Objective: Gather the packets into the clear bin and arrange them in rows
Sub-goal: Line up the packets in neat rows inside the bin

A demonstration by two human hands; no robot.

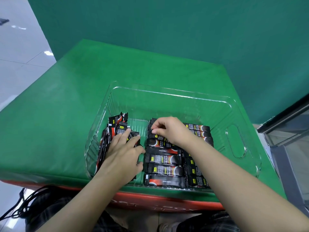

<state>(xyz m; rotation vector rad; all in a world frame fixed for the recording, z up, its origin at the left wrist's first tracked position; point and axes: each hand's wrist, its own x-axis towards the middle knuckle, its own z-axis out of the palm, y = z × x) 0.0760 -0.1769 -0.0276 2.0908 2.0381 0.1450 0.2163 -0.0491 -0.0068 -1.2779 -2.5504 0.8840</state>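
A clear plastic bin (168,93) stands on a green cloth. Several black and red coffee packets lie flat inside it in two neat rows (164,169) along the middle and right. A looser bunch of packets (117,124) leans against the bin's left wall. My left hand (123,153) lies over that bunch with straight fingers pressing on it. My right hand (168,129) reaches to the far end of the rows and pinches the end of a packet (154,135) with thumb and curled fingers.
The green cloth (66,106) covers a red box (150,200) that carries the bin. A green wall rises behind. Black cables (21,203) lie at the lower left, and a glass-fronted cabinet (291,131) stands at the right.
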